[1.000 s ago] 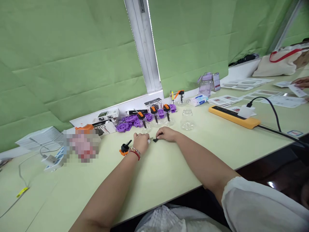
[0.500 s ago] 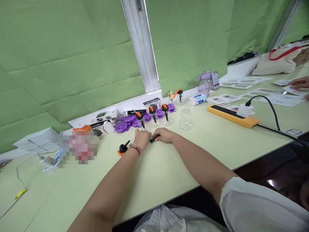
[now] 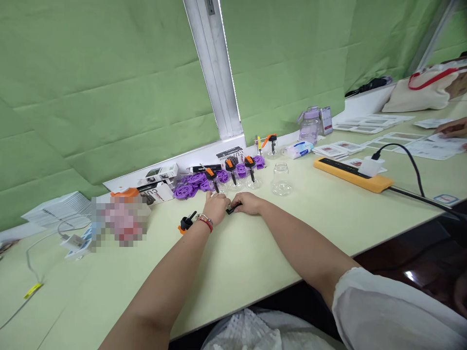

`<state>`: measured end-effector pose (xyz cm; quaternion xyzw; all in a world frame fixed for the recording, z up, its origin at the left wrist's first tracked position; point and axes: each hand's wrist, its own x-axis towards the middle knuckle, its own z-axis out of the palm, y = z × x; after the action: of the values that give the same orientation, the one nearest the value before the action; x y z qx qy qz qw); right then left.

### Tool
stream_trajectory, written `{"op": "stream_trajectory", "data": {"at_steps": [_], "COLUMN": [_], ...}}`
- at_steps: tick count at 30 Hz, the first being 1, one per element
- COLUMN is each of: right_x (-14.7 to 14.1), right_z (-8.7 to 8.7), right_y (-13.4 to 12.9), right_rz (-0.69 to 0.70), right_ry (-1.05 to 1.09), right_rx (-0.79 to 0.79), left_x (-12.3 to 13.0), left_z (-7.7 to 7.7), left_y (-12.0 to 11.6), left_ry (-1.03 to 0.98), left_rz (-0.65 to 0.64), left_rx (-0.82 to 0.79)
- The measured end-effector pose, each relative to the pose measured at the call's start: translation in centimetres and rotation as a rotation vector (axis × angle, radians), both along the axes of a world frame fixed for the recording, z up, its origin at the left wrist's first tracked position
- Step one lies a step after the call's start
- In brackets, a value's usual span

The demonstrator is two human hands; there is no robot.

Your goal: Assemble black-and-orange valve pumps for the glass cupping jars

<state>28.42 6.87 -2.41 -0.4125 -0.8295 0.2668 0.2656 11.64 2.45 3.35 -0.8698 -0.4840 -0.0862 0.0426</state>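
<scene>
My right hand [image 3: 248,202] has its fingers closed on a small black piece [image 3: 232,209], low over the table. Just left of that piece is my left hand [image 3: 216,209], fingers curled together at the end of the black piece; what they pinch is hidden. To the left of my left wrist lies a black and orange lid [image 3: 186,224] with a black stem pointing up. Beyond my hands stand several clear jars with black and orange lids [image 3: 230,165]. An open clear jar [image 3: 280,181] stands to their right.
Purple slotted discs [image 3: 186,189] and printed boxes [image 3: 158,193] line the wall. To the right are an orange power strip [image 3: 352,176] with a cable, a tissue pack [image 3: 298,150], a purple bottle [image 3: 310,127] and printed sheets. Another person's hand [image 3: 454,129] is at far right.
My left hand has shifted slightly, its fingers staying by the black piece. My right hand keeps its hold. At far right the other person's hand and paper have moved a little.
</scene>
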Motion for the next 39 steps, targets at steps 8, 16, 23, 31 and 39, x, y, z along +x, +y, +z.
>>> {"op": "stream_trajectory", "data": {"at_steps": [8,16,23,31,39], "right_x": [0.0,0.1,0.7,0.7,0.5], "right_z": [0.0,-0.2,-0.4,-0.5,-0.3], "right_y": [0.0,0.1,0.1,0.1,-0.1], "right_rz": [0.001,-0.002,-0.094,-0.18,-0.162], "right_ry": [-0.018,0.028,0.265,0.325,0.159], "right_rx": [0.015,-0.044,-0.157,-0.105,-0.039], "left_x": [-0.1,-0.1,0.5,1.4,1.2], "left_z": [0.1,0.0,-1.1,-1.8,-1.3], "left_y": [0.2,0.5,1.6,2.3,1.7], "left_ry": [0.008,0.043,0.005,-0.036,-0.055], "left_rz": [-0.036,0.095,0.176,0.142,0.127], "left_rx": [0.058,0.072,0.016,-0.068,-0.068]}}
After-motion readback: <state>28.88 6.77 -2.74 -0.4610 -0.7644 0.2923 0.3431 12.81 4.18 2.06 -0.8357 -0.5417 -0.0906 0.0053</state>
